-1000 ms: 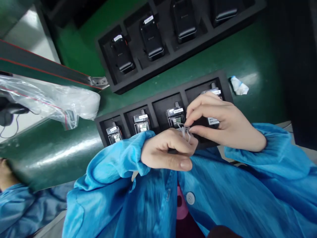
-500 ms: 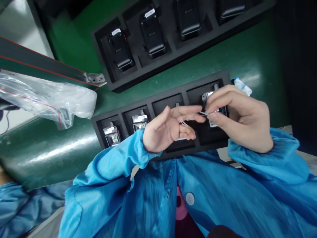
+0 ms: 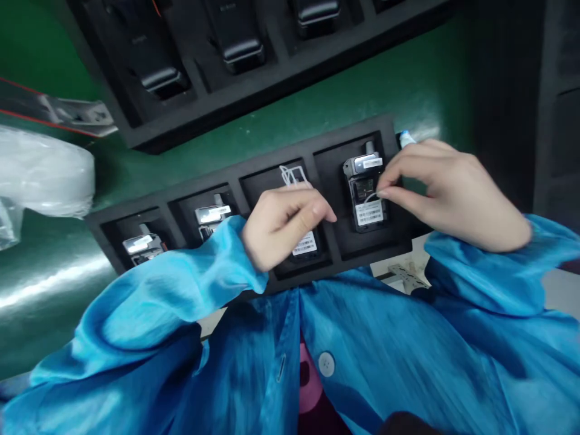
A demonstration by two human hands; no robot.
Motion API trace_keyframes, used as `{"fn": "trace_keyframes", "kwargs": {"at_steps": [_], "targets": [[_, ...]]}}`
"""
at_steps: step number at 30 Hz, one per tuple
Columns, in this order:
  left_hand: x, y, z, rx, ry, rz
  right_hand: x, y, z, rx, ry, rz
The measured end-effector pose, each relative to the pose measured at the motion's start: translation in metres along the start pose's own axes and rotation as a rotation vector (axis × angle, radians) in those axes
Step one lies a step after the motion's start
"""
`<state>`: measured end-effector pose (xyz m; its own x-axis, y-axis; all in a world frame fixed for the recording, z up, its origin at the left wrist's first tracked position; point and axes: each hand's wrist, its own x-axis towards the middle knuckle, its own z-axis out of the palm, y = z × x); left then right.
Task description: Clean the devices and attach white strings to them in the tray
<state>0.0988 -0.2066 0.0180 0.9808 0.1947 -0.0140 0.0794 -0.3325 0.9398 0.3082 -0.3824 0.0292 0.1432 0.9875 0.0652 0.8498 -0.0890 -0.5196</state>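
Note:
A black foam tray holds several opened handheld devices. My right hand pinches a thin white strand over the rightmost device, which lies face down with a barcode label showing. My left hand is over the neighbouring device, back of the hand up, with its index finger and thumb near each other. White looped strands show just beyond its knuckles. Whether its curled fingers hold anything is hidden. Two more opened devices lie in the left compartments, one of them partly behind my sleeve.
A second foam tray with black closed devices lies farther back on the green table. Clear plastic bags and a metal rail are at the left. A blue-and-white wrapper sits beyond my right hand.
My left hand has turned from palm up to palm down and moved away from my right hand, over the neighbouring device. White loops now lie there. The view has shifted, showing the rightmost device more fully.

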Motion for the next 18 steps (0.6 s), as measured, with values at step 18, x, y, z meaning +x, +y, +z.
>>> {"fn": "trace_keyframes", "kwargs": {"at_steps": [18], "targets": [[0.026,-0.012,0.033,1.126,-0.171,0.365,0.012,0.015,-0.002,-0.099,-0.15,-0.025]]}}
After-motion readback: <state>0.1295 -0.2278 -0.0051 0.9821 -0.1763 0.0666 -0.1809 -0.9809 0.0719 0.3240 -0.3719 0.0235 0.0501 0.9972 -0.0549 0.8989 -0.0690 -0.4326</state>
